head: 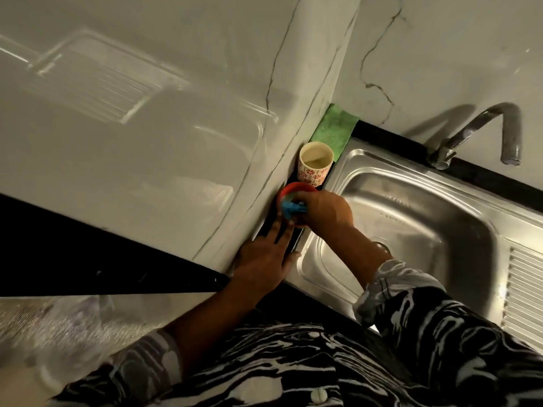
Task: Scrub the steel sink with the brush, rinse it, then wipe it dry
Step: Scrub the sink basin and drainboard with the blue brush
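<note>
The steel sink (411, 218) fills the right half of the view, its basin bare, with a drain near my right forearm. My right hand (323, 210) reaches left over the rim and grips a blue brush (291, 207) inside a small red tub (296, 189) on the black ledge. My left hand (264, 259) lies flat on the ledge with its fingers straight, the fingertips touching the tub's near side. Most of the brush is hidden under my right hand.
A cup with red flowers (316, 163) stands just behind the tub, and a green cloth (335, 127) lies behind that in the wall corner. The tap (482, 130) arches over the sink's far edge. A ribbed draining board (523, 289) is at the right.
</note>
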